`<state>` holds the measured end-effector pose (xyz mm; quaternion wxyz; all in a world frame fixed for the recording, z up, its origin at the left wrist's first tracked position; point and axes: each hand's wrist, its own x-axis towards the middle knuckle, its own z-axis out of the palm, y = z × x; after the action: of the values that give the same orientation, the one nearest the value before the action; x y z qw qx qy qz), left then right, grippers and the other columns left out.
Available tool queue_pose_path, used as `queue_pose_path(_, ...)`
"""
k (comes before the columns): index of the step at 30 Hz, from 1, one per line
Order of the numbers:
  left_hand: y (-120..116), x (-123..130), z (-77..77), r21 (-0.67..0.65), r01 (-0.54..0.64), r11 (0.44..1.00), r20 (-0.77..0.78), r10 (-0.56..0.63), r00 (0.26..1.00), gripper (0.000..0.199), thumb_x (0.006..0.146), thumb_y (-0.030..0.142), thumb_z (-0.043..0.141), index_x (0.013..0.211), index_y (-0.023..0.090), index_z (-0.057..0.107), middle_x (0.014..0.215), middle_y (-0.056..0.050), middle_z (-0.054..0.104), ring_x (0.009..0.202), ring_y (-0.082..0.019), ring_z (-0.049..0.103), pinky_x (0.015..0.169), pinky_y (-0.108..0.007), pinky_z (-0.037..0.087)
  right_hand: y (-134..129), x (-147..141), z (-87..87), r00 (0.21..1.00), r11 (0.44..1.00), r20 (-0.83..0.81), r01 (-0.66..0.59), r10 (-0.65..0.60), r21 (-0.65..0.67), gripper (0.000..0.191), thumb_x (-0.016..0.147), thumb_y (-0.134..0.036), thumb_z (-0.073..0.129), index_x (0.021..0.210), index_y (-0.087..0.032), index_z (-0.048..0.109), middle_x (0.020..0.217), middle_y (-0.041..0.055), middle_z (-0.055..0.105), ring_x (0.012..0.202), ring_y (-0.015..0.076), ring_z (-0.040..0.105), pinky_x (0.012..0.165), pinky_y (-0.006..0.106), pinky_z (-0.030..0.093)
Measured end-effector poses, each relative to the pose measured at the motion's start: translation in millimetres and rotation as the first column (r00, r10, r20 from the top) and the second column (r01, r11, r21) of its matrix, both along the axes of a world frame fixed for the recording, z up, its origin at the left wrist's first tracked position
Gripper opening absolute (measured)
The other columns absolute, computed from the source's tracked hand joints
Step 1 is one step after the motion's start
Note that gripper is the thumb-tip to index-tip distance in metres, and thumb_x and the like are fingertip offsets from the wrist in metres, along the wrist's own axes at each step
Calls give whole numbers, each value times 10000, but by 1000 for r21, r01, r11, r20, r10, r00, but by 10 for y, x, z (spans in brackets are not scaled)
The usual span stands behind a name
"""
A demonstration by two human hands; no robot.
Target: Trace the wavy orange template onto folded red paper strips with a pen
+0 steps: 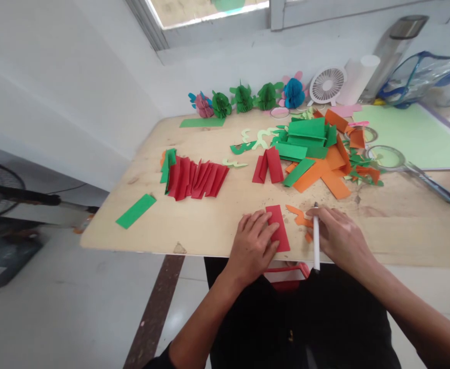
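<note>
Right under the left hand [250, 245], close to the near edge of the table [205, 225], there's the red paper strip [282, 236]! The fingers of that hand are spread, laid over its left side, with the thumb toward its near end. That's the nearer hand, no contest: it's touching the strip. Over on the right, the right hand [338, 236] is pinching a white pen [316, 246] between thumb and fingers, the pen pointing near to far. Dark at both ends, that pen, and I can't tell which one writes.

So here's the line that matters: from the right fingers, the strip lies to the left, well short of contact, its long axis running near to far with the far end leaning slightly left. Between them sits an orange paper cutout [297, 214], wavy-edged, right up by the right fingertips; whether they touch it, I can't say.

And the strip itself? A plain, deep-red rectangle, long and narrow, straight along its right edge, lying flat, no marks on the part that shows. Beyond it, farther off, stand folded red papers [273, 166].
</note>
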<state>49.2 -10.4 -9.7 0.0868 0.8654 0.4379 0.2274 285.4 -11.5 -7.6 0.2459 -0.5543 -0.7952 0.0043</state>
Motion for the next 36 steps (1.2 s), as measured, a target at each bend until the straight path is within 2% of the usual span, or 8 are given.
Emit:
queue_pose_path(6,-9,1,-28,-1,1,1000,-3,-1,1000,298,927,257,503,1180,153,619,1348,-155,578,1311,-311,465,1081,-553,377,-13,-33,-3,998,997,-19,54,-55,-58,165,829,-212,533,985,-215,584,877,78,690,782,241,646,681,337,462)
queue_pose_path(11,-14,-2,-41,-7,-4,1000,-1,4,1000,299,931,261,496,1186,161,617,1363,-145,569,1324,-303,451,1092,-545,368,-41,-55,2,995,995,-47,87,-89,-42,135,856,-200,504,955,-215,595,858,78,690,740,228,633,669,332,459)
queue_pose_path(18,-16,-4,-50,9,-2,1000,7,2,1000,302,939,266,481,1177,149,624,1363,-144,568,1317,-299,453,1096,-532,367,-76,-44,2,1000,1000,-27,13,-14,-20,179,850,-203,539,1025,-203,573,928,90,689,837,247,631,737,355,465)
queue_pose_path(22,-19,2,-53,19,-8,1000,12,8,1000,304,944,277,476,1177,151,625,1358,-143,572,1317,-296,453,1098,-528,369,-79,-76,5,1000,1000,-16,5,-6,-22,142,883,-204,521,1015,-202,573,918,89,688,822,242,632,742,355,467)
queue_pose_path(28,-20,4,-56,20,-8,1000,7,8,1000,301,937,269,482,1176,152,623,1358,-142,571,1310,-303,459,1091,-535,379,-97,-129,41,991,995,-108,67,-75,-73,101,881,-258,540,963,-225,587,864,63,701,759,227,645,672,334,477)
queue_pose_path(33,-20,-1,-62,27,-9,1000,17,9,1000,290,929,264,497,1170,155,616,1345,-145,580,1305,-309,467,1082,-549,384,-112,-212,148,964,992,-255,52,-79,-112,98,892,-286,543,972,-246,583,863,29,720,769,198,670,664,301,487)
queue_pose_path(36,-22,-4,-68,41,-6,999,37,4,999,285,935,266,488,1170,150,600,1327,-148,595,1305,-304,474,1084,-549,383,-97,-317,186,958,994,-282,30,-59,-107,108,885,-298,566,981,-251,584,871,27,718,758,195,662,674,308,485)
